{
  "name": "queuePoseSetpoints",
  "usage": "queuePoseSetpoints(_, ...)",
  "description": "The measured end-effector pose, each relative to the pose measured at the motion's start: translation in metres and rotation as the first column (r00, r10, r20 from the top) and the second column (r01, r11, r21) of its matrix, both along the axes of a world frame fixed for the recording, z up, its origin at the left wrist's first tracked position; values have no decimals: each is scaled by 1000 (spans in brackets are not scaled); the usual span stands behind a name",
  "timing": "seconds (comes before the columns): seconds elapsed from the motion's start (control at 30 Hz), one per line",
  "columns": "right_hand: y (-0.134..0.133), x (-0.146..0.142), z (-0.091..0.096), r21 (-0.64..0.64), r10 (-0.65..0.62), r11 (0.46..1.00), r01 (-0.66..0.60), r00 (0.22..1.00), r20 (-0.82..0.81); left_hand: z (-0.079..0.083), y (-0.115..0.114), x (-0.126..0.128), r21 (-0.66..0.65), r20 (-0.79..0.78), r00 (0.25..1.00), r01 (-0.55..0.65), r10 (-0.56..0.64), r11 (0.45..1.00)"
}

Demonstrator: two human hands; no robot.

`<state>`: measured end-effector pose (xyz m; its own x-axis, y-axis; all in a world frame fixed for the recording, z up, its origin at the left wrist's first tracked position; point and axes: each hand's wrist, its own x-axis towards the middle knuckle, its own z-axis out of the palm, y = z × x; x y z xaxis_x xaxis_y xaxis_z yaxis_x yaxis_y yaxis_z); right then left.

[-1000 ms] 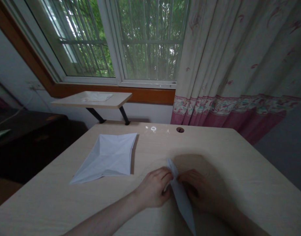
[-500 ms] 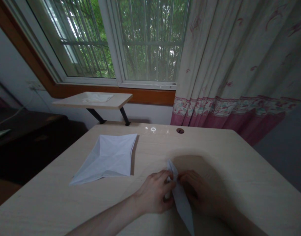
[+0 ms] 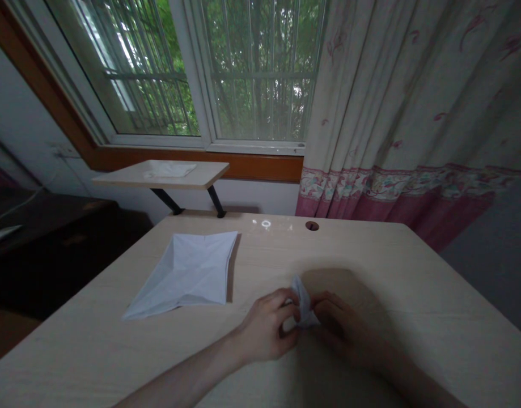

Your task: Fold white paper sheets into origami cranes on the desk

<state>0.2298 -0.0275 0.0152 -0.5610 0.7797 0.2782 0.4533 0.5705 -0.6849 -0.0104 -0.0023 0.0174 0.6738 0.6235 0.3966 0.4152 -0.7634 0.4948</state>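
Between my two hands is a small folded piece of white paper [image 3: 303, 306], its pointed tip standing up at the far side. My left hand [image 3: 271, 326] pinches its left side with bent fingers. On the opposite side my right hand [image 3: 343, 326] is closed at the paper's right edge, its fingers in shadow and partly hidden. The paper's lower end stops between the hands. To the left, a larger sheet of creased white paper [image 3: 196, 269] lies on the desk with its edges slightly raised.
The pale wooden desk [image 3: 260, 249] has a round cable hole [image 3: 312, 226] near its far edge. A raised shelf [image 3: 132, 175] on black legs stands at the back left, with a crumpled white tissue [image 3: 170, 169] on it. Behind are a barred window and a curtain [image 3: 396, 113].
The long lower part of the folded paper, which pointed toward me, no longer extends below my hands; it is now folded up between them. Both hands stay in nearly the same place.
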Motion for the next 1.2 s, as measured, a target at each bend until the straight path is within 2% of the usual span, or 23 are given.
queuePoseSetpoints(0.1,1,-1,-3,-23,-10,1000,9,999,-45,0,2,1,-25,53,999,-3,4,1000)
queuePoseSetpoints(0.23,3,-2,-7,-12,-69,998,68,994,-87,0,3,2,-89,44,999,-23,28,996)
queuePoseSetpoints(0.5,4,-4,-21,-37,-195,981,192,975,-107,-10,4,2,-286,158,978,-85,134,955)
queuePoseSetpoints(0.57,5,-4,-23,-32,-226,974,224,970,-89,-13,4,2,-260,192,975,-59,111,964)
queuePoseSetpoints(0.67,6,-4,-25,5,-202,979,202,979,-38,-13,4,3,-192,181,981,-36,72,981)
queuePoseSetpoints(0.83,6,-1,-29,102,-192,978,182,976,106,-8,4,3,-81,24,993,-115,117,990)
queuePoseSetpoints(1.0,7,3,-33,227,-158,968,112,968,197,-8,5,2,42,-88,987,-131,134,990)
queuePoseSetpoints(1.2,9,1,-24,276,-138,959,66,958,251,-9,4,3,113,-175,972,-137,155,984)
